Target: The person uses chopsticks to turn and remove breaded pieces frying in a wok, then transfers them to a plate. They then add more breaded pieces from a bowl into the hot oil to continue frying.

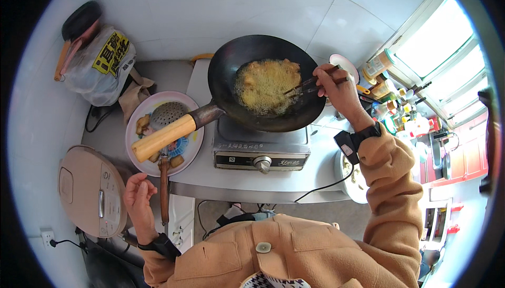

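Note:
My right hand [337, 86] grips a pair of dark chopsticks [305, 87] over the right side of a black wok [225, 63]. Their tips dip into bubbling oil [262, 102], where golden pieces of food [272, 73] are frying. The wok sits on a portable gas stove [261, 158] with a front knob [262, 164], its wooden handle [163, 140] pointing left towards me. My left hand [140, 199] is empty with loosely curled fingers. It hovers beside the wooden handle of a skimmer [164, 193], whose perforated metal head [169, 114] rests on a large plate [193, 102] holding fried pieces [176, 161].
A rice cooker [88, 191] stands at left, below a white plastic bag [106, 67] and a small pan [81, 19]. To the right are a bowl of pale food [355, 183] and several bottles and jars [382, 108] near the window. A black cable [323, 188] hangs from my right wrist device.

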Motion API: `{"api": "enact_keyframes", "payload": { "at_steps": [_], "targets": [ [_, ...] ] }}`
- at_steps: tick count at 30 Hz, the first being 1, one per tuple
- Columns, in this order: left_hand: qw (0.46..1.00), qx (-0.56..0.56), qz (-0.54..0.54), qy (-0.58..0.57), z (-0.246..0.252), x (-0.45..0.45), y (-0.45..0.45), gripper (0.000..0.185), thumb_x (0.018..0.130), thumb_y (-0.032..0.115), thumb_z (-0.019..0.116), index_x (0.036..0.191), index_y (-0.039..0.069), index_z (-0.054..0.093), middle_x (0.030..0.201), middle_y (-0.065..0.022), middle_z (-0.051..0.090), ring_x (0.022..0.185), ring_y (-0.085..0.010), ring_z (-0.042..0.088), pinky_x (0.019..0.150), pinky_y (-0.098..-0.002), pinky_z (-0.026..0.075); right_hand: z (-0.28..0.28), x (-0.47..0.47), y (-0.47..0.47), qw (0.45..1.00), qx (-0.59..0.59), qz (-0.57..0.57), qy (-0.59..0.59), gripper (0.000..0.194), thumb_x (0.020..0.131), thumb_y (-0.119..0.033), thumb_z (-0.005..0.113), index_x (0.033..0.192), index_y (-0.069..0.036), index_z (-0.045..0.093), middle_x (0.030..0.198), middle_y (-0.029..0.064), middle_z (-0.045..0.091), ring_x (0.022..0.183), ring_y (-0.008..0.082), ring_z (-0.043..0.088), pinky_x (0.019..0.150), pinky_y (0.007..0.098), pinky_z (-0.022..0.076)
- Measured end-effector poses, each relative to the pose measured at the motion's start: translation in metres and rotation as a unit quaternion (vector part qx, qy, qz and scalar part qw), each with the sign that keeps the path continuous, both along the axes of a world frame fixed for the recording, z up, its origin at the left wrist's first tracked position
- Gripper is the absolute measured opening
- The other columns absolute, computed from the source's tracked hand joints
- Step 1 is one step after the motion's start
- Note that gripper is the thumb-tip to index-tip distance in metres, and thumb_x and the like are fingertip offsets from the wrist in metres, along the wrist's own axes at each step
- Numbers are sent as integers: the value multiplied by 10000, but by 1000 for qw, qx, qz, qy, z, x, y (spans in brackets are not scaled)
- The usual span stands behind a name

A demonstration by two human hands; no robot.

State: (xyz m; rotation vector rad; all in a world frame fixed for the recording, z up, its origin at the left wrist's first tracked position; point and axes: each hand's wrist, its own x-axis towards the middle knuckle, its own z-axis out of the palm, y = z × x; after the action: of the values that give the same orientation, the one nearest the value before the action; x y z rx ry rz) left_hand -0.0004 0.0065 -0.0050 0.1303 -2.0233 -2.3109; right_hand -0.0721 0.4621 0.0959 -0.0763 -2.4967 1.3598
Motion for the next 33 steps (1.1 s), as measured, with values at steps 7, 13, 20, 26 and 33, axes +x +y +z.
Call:
{"api": "enact_keyframes", "payload": {
  "at_steps": [7, 13, 20, 26, 33],
  "targets": [
    [1000, -6, 11, -3, 2, 7, -5, 178, 895, 141, 518, 1024, 23, 551, 777, -7, 518, 723, -75, 494, 687, -202, 426, 21, -3, -14, 999, -5, 28, 41, 218, 868, -139, 517, 812, 59, 592, 706, 74, 588, 521, 98, 548, 505, 220, 440],
    [1000, -5, 20, -2, 2, 6, -5, 173, 895, 122, 514, 1030, 19, 552, 778, -9, 518, 720, -75, 492, 685, -205, 427, -2, -8, -37, 995, -83, 55, -16, 222, 869, -92, 526, 756, 90, 581, 841, 67, 598, 529, 98, 539, 509, 215, 450],
    [1000, 3, 14, -3, 2, 4, -6, 169, 892, 115, 517, 1026, 19, 554, 775, -14, 525, 720, -78, 500, 680, -204, 429, 0, -1, -33, 988, -131, 73, -40, 220, 901, -120, 497, 804, 52, 593, 776, 39, 582, 526, 88, 527, 483, 199, 437],
    [1000, 1, 15, -4, 3, 1, -2, 168, 891, 114, 519, 1024, 16, 553, 768, -12, 527, 712, -77, 503, 679, -203, 431, 8, 10, -31, 988, -124, 90, 4, 245, 917, -145, 484, 793, 37, 590, 750, 36, 578, 540, 87, 534, 494, 202, 431],
    [1000, -11, 1, 6, 2, -2, 0, 161, 890, 105, 514, 1020, 17, 550, 781, -14, 527, 720, -78, 500, 672, -206, 428, 12, 22, -25, 995, -55, 86, -3, 265, 908, -134, 477, 746, 56, 565, 767, 51, 584, 529, 93, 540, 485, 213, 424]
  ]
}}
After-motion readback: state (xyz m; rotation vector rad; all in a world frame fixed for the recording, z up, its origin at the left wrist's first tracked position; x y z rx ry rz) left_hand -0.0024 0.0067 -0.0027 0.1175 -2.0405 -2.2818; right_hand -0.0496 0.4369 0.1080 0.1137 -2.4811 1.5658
